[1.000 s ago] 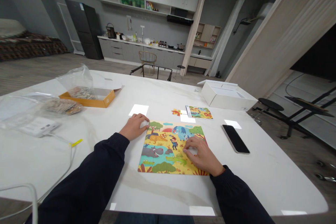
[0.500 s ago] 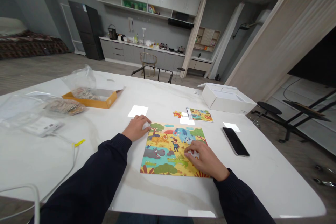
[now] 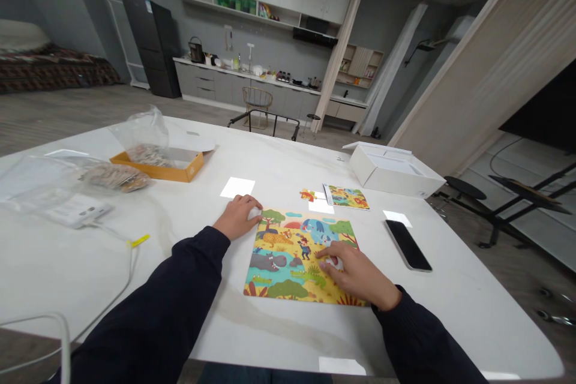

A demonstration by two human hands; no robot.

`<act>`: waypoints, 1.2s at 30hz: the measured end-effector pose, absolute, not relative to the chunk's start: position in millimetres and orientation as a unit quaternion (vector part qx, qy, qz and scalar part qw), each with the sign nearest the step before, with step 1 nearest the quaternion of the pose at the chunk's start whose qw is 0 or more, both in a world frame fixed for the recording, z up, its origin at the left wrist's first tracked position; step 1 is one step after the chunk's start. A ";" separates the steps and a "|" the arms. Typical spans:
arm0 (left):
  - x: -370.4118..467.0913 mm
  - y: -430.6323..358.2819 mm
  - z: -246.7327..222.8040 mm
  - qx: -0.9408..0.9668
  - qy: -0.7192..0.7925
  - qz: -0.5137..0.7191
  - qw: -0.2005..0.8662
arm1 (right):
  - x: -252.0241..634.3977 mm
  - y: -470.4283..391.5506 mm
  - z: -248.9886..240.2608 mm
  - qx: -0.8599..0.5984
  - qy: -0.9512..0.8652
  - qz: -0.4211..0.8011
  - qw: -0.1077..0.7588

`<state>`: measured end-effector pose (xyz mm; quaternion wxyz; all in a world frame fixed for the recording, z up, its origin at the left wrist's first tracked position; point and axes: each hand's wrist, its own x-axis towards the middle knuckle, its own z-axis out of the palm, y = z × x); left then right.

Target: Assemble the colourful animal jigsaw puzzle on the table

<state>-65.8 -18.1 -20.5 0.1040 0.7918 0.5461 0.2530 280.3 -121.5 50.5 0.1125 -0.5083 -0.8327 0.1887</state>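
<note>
A nearly rectangular jigsaw puzzle (image 3: pixel 279 261) with cartoon animals lies flat before me. My left hand (image 3: pixel 237 216) rests at its upper left corner, thumb and index finger apart, their tips by the edge. Over the puzzle's right part is my right hand (image 3: pixel 353 273), bent, with index finger and thumb apart and their tips on the picture. A whitish patch shows between them; I cannot tell whether it is a gap. Loose red and orange puzzle pieces (image 3: pixel 308 195) lie beyond the puzzle, beside a small picture card or booklet (image 3: pixel 348 197) with similar art.
A black phone (image 3: pixel 408 245) lies to the right, and a white box (image 3: pixel 396 171) stands behind it. At left are an orange box (image 3: pixel 180 173), plastic bags of pieces (image 3: pixel 117 177), a white power strip (image 3: pixel 83 211) and its cable (image 3: pixel 130 270).
The view has shifted slightly, so the table's things appear a little to the right. Both hands stay at nearly the same places on the puzzle; the right fingers have moved slightly.
</note>
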 end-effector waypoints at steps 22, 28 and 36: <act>-62.2 -21.3 -12.8 0.790 0.554 0.238 0.111 | 254.2 86.5 -9.9 -0.585 -0.782 0.100 0.190; -60.8 -22.9 -9.0 0.787 0.561 0.228 0.116 | 256.7 85.8 -6.2 -0.569 -0.797 0.086 0.183; -64.1 -19.7 -16.6 0.796 0.549 0.233 0.103 | 293.3 37.1 30.5 -0.506 -0.775 0.115 0.361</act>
